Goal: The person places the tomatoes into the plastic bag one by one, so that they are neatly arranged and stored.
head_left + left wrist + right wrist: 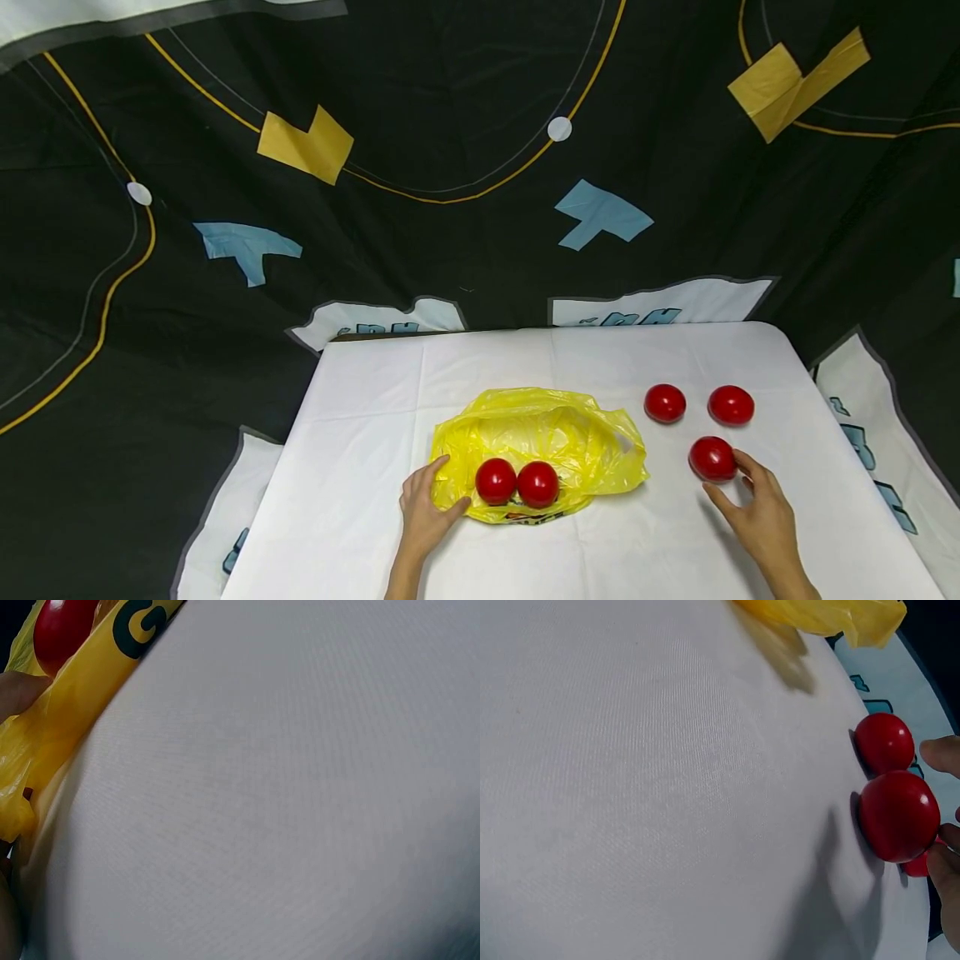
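While your left hand (pixel 427 510) grips the bag (pixel 525 404), two glossy red balls (pixel 496 481) sit inside; right of it, your right hand (pixel 767 510), fingers spread, touches a third ball (pixel 713 459).

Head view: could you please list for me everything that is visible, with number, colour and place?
Crinkled thin plastic bag: 1, yellow, mid-table
Glossy bagged balls: 2, red, near side of bag
Glossy loose balls: 3, red, right of bag
Cloth-covered table: 1, white, lower centre
Fabric backdrop: 1, black, behind table
Angular patches: 2, gold, on backdrop
Small discs: 2, white, on backdrop
Arrow-like patches: 2 whole, light blue, on backdrop
Thin curved lines: several, yellow or grey, on backdrop
Dark-edged panels: several, white, around table and top left
Left hand: 1, bare, gripping bag's left edge
Right hand: 1, bare, at nearest loose ball; grip unclear
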Action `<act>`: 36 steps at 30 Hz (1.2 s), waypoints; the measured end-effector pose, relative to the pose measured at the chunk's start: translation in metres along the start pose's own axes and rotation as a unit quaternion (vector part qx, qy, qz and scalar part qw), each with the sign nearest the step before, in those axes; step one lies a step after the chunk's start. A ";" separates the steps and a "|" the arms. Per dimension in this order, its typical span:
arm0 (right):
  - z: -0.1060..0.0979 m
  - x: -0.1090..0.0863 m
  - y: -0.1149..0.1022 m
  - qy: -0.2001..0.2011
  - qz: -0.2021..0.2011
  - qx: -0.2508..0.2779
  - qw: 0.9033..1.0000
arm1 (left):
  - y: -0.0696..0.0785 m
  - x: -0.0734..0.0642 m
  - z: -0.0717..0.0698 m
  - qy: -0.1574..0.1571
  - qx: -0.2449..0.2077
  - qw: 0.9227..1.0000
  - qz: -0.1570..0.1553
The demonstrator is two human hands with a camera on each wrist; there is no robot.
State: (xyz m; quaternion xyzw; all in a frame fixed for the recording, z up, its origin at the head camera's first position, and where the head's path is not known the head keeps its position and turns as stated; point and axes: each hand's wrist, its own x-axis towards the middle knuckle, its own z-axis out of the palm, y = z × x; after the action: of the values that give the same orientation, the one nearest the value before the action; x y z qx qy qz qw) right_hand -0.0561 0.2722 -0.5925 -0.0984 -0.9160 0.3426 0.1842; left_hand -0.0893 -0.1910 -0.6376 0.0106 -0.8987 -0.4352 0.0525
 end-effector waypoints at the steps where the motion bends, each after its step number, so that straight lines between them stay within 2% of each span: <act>1: 0.000 0.000 0.000 -0.003 0.003 -0.003 1.000 | 0.000 0.000 0.000 0.000 0.000 1.000 0.000; 10: 0.003 0.003 0.005 -0.024 0.032 -0.005 0.999 | -0.001 0.001 0.000 0.003 0.005 1.000 0.002; 18: 0.008 0.006 0.011 -0.026 0.040 0.000 0.999 | -0.001 0.001 0.001 0.007 0.011 1.000 0.006; 25: 0.013 0.011 0.014 -0.065 0.084 -0.008 0.994 | 0.000 0.000 0.001 0.006 0.011 1.000 0.005; 36: 0.014 0.021 0.014 -0.100 0.119 -0.011 0.988 | -0.001 0.000 0.001 0.007 0.012 1.000 0.004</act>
State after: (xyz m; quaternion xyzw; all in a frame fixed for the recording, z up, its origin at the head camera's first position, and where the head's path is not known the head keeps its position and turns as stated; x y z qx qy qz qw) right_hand -0.0805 0.2804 -0.6057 -0.1741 -0.9151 0.3604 0.0484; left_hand -0.0895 -0.1911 -0.6394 0.0108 -0.9035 -0.4241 0.0609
